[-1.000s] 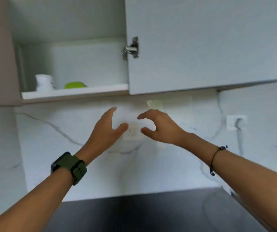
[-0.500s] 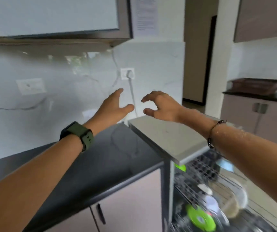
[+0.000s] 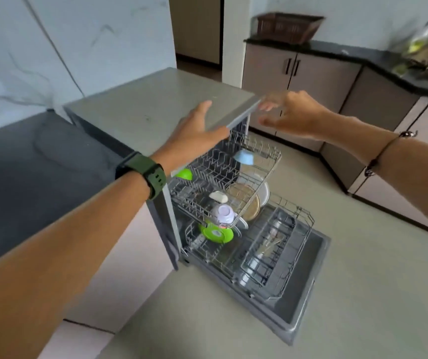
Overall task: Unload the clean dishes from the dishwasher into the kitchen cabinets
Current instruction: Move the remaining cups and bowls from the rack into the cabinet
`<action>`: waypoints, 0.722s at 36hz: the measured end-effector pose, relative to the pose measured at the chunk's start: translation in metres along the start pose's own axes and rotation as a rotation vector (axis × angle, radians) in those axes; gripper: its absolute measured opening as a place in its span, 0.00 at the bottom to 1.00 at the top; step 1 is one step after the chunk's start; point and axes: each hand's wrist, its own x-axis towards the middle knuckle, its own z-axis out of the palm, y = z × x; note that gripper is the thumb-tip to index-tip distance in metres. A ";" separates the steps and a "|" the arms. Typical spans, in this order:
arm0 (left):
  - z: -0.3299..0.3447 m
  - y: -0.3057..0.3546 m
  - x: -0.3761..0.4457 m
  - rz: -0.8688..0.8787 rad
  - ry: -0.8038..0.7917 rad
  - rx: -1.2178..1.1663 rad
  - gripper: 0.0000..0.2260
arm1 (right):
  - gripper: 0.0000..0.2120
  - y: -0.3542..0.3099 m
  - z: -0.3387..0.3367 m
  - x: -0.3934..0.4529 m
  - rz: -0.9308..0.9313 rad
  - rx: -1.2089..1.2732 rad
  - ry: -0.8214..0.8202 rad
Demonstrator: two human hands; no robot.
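Observation:
The dishwasher stands open with its door folded down and both racks pulled out. The upper rack holds a light blue bowl, a green bowl, a cream piece and a lilac cup. The lower rack carries a green plate, a beige plate and a white plate. My left hand hovers empty over the dishwasher's top front edge, fingers relaxed. My right hand hangs empty above the upper rack, fingers loosely spread.
A black countertop runs to the left of the dishwasher. Beige base cabinets line the far wall under another black counter with a brown basket and a bag of greens. Pale floor lies around the door.
My view has swung from the open wall cabinet down and right to the dishwasher. Both empty hands came down with it and now hover over the racks.

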 end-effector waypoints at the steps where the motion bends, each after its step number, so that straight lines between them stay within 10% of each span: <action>1: 0.010 -0.003 0.004 -0.007 -0.023 -0.003 0.30 | 0.18 0.008 0.009 0.003 0.013 0.015 -0.024; 26: 0.305 -0.206 0.102 -0.849 -0.141 0.115 0.31 | 0.37 0.198 0.343 0.139 -0.417 -0.070 -0.760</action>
